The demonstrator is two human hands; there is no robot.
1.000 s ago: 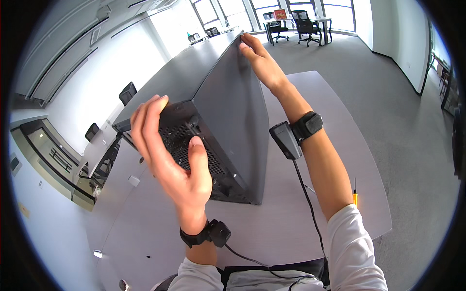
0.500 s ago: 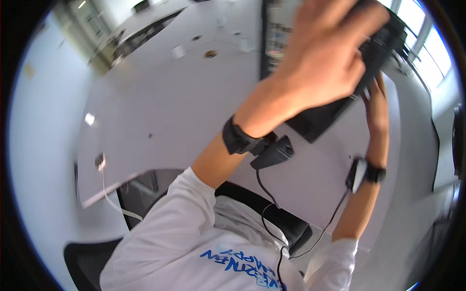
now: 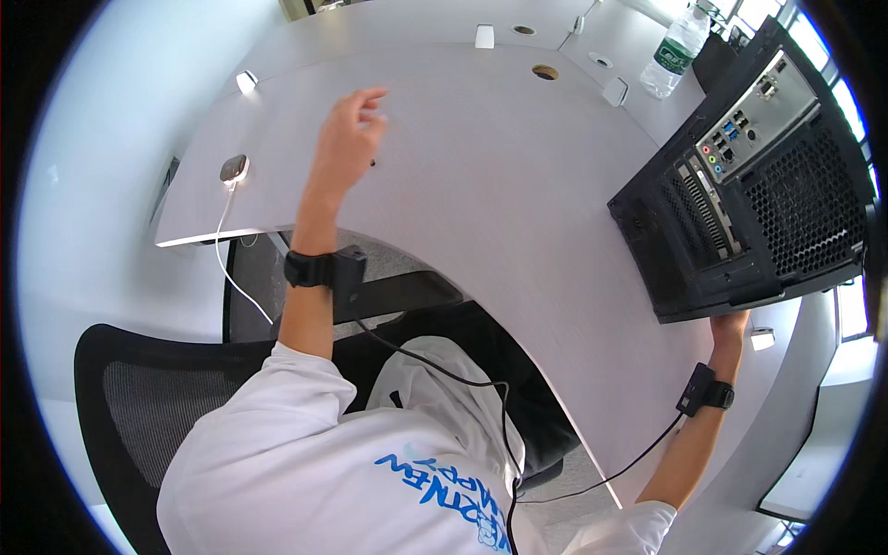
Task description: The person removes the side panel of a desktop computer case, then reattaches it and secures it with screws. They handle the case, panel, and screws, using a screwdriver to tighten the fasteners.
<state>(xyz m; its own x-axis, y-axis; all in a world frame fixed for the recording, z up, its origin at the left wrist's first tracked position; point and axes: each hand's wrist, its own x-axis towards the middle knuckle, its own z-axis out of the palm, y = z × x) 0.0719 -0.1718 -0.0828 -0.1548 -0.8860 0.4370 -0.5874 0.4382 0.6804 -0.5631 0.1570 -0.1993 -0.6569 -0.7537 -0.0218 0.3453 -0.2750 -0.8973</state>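
Note:
A black computer tower (image 3: 686, 268) stands tilted in view at the right of the desk, its rear panel with ports and mesh grille showing. My right hand (image 3: 730, 324) is against the tower's near right side; its fingers are hidden behind the case. Well away from the tower, my left hand (image 3: 350, 139) hovers over the left part of the desk. Its fingers are loosely bent and apart, with nothing in them. Each wrist wears a black strap with a small cabled device.
The pale desk (image 3: 481, 166) curves around me. A water bottle (image 3: 678, 53) stands behind the tower. A white cable runs from a small plug-like device (image 3: 235, 168) at the left edge. Round cable holes (image 3: 546, 72) lie at the back. A black mesh chair (image 3: 176, 407) is at lower left.
My left hand has left the tower and moved far to the left. The camera view has shifted, and the tower now shows its rear panel at the right. My right hand stays by it.

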